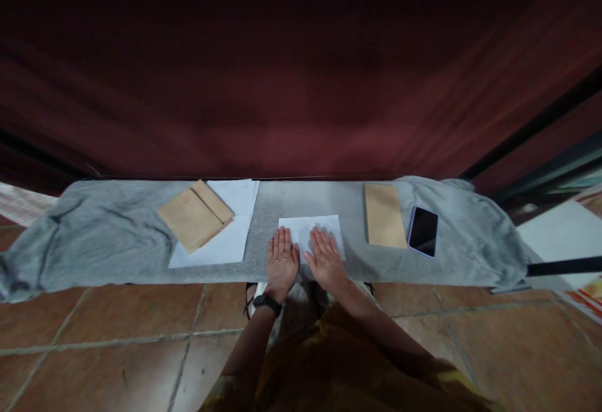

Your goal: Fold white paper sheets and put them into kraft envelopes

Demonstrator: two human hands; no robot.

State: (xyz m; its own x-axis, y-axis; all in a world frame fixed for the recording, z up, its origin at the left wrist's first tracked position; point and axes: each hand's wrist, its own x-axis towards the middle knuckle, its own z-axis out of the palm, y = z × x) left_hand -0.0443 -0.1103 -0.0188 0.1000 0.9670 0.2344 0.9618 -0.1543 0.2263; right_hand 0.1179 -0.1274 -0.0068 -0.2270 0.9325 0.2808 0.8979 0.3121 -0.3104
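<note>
A folded white sheet of paper [314, 226] lies on a grey cloth-covered bench [117, 236]. My left hand [281, 260] rests flat on the paper's left edge, fingers stretched and together, with a black watch at the wrist. My right hand [324, 258] lies flat on the paper's lower middle, fingers extended. Neither hand grips anything.
To the left, brown envelopes [195, 214] lie on white sheets [226, 236]. To the right sits another brown envelope [384, 214] beside a dark phone [423, 231]. A dark red curtain [301, 86] hangs behind. Tiled floor [117, 337] lies below.
</note>
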